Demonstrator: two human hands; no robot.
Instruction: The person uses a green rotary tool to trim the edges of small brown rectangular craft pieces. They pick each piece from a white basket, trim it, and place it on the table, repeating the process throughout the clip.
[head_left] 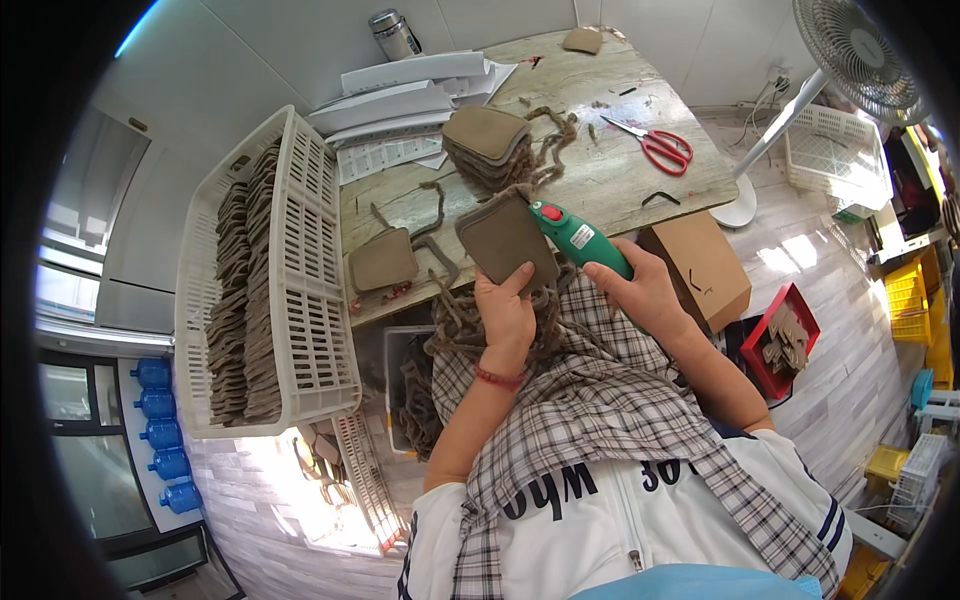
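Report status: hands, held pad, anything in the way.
Left hand holds brown pad. Right hand grips green tool at pad's edge. Loose strips near pad; scissors lie clear.

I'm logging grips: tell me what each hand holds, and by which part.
The left hand holds a flat brown pad by its near edge; the right hand holds a green handheld tool by its rear end, away from the tip.

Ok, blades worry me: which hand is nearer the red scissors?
Right hand: it holds the green tool below the scissors in view; the left hand, on the brown piece, is farther left.
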